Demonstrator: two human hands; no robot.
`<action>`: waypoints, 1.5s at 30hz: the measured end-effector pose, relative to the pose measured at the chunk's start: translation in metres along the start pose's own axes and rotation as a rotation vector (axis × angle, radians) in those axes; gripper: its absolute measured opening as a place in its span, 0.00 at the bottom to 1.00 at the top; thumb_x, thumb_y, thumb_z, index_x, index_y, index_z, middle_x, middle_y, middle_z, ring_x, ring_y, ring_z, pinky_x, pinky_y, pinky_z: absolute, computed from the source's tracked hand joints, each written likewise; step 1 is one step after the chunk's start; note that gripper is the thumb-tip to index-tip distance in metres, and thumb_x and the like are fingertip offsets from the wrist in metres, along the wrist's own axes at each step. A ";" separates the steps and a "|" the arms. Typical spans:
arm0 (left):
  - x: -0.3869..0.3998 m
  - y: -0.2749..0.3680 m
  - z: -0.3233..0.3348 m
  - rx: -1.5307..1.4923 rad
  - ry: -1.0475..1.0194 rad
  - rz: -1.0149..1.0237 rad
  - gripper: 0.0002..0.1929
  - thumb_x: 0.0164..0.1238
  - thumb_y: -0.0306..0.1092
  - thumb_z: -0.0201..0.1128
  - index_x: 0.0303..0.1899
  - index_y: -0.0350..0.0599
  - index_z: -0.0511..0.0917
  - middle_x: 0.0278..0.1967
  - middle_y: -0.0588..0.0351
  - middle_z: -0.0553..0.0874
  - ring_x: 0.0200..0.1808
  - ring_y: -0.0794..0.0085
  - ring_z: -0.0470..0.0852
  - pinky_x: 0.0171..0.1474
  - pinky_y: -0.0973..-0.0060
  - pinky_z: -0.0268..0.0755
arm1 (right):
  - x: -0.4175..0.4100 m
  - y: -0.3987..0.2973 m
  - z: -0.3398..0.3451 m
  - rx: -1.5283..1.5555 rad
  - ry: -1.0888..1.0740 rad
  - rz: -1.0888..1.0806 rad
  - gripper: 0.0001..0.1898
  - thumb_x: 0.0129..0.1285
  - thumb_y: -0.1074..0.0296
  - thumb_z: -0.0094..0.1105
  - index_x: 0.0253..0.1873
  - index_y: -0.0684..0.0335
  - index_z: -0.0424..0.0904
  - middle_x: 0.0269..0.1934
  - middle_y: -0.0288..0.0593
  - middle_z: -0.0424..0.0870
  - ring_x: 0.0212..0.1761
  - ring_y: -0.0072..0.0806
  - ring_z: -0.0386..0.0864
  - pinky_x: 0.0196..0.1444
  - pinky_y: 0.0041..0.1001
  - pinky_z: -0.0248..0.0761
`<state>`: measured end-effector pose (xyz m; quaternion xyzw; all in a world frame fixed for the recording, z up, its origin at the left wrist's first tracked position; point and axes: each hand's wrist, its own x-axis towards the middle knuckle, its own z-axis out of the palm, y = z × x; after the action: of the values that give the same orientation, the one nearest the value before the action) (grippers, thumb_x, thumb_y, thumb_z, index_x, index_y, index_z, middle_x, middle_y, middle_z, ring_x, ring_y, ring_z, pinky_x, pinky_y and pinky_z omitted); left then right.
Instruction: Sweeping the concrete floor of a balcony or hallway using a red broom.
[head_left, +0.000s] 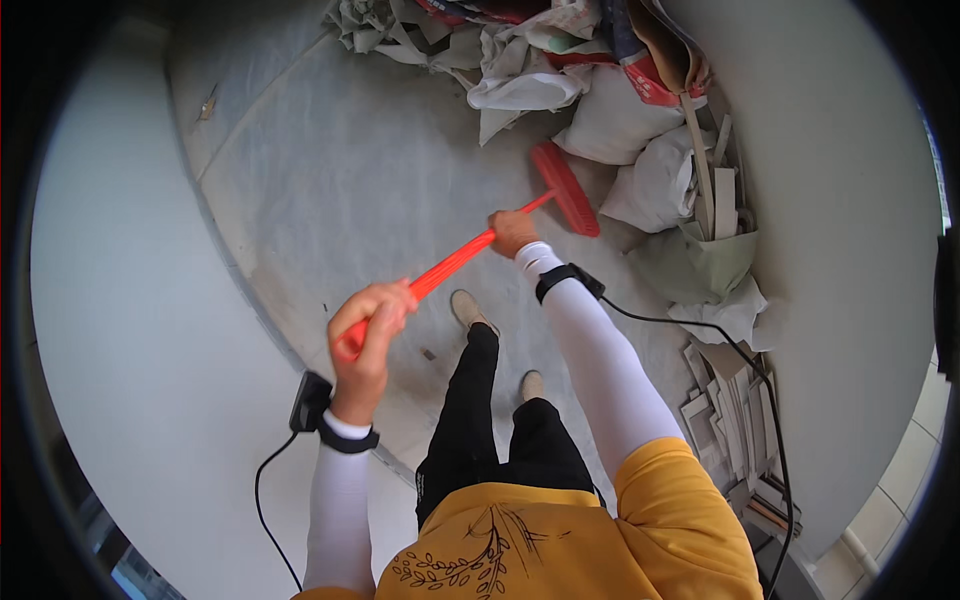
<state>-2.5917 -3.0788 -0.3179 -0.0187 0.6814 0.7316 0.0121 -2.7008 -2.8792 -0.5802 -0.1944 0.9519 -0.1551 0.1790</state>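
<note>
A red broom lies across the view, its long handle (453, 265) slanting from lower left to upper right. My left hand (371, 337) is wrapped around the handle's upper end. Farther down, my right hand (513, 231) grips the same handle. The red broom head (566, 189) is at the floor beside the white sacks; its bristles cannot be made out. Small bits of debris (427, 354) lie on the grey concrete floor (330, 187), left of my shoes.
Stuffed white sacks (619, 120) and crumpled bags (525, 67) are heaped at the top and right. A greenish sack (712, 262) holds board offcuts. Stacked tile or board strips (731, 420) line the right wall. A pale wall (150, 300) curves along the left. Black cables run from both wrists.
</note>
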 end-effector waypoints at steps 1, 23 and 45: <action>-0.002 0.010 -0.021 0.069 0.018 0.022 0.10 0.66 0.23 0.48 0.24 0.37 0.67 0.27 0.55 0.76 0.32 0.70 0.75 0.61 0.56 0.65 | 0.015 -0.025 0.008 -0.006 0.005 -0.076 0.07 0.50 0.63 0.61 0.31 0.59 0.82 0.32 0.46 0.84 0.34 0.43 0.82 0.37 0.38 0.74; 0.056 0.157 -0.197 0.308 0.382 0.148 0.06 0.54 0.19 0.45 0.21 0.39 0.66 0.20 0.56 0.71 0.24 0.69 0.69 0.47 0.57 0.70 | 0.195 -0.316 -0.051 0.239 -0.182 -0.595 0.08 0.48 0.63 0.63 0.30 0.60 0.80 0.32 0.47 0.82 0.35 0.45 0.81 0.42 0.38 0.74; 0.078 0.055 -0.224 0.372 0.935 -0.097 0.10 0.67 0.32 0.60 0.27 0.39 0.74 0.22 0.57 0.76 0.27 0.74 0.75 0.32 0.75 0.67 | 0.195 -0.384 -0.081 0.421 -0.685 -1.079 0.11 0.59 0.64 0.59 0.45 0.60 0.77 0.40 0.47 0.83 0.46 0.45 0.80 0.47 0.38 0.72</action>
<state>-2.6693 -3.3065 -0.2826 -0.3735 0.7310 0.5099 -0.2573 -2.7804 -3.2809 -0.4226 -0.6421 0.5600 -0.3349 0.4025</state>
